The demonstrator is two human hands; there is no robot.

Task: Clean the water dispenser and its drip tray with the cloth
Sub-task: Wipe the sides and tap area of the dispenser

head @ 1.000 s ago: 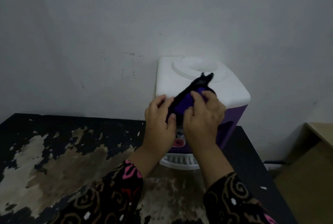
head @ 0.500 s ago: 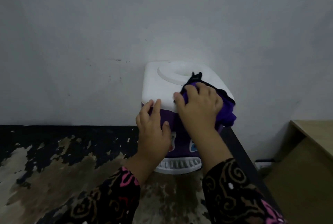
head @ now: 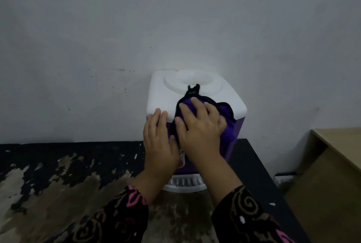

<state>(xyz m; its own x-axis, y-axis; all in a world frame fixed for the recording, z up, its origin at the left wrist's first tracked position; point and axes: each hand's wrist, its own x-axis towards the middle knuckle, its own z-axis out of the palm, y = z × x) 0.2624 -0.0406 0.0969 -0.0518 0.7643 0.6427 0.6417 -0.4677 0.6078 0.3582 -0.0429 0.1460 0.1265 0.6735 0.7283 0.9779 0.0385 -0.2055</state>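
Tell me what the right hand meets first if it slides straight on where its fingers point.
Probably the raised ring on top of the water dispenser, just beyond the cloth under the right hand; depth is unclear.

No text, brand or number is legible; the small red-and-white marking [head: 181,161] on the water dispenser's [head: 162,96] purple front, above the drip tray [head: 183,183], is too blurred to read.

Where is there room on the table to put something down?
The left of the table, from the wall to the left hand, is bare. So is a narrow strip right of the water dispenser. Its front is crowded: right hand, cloth, drip tray.
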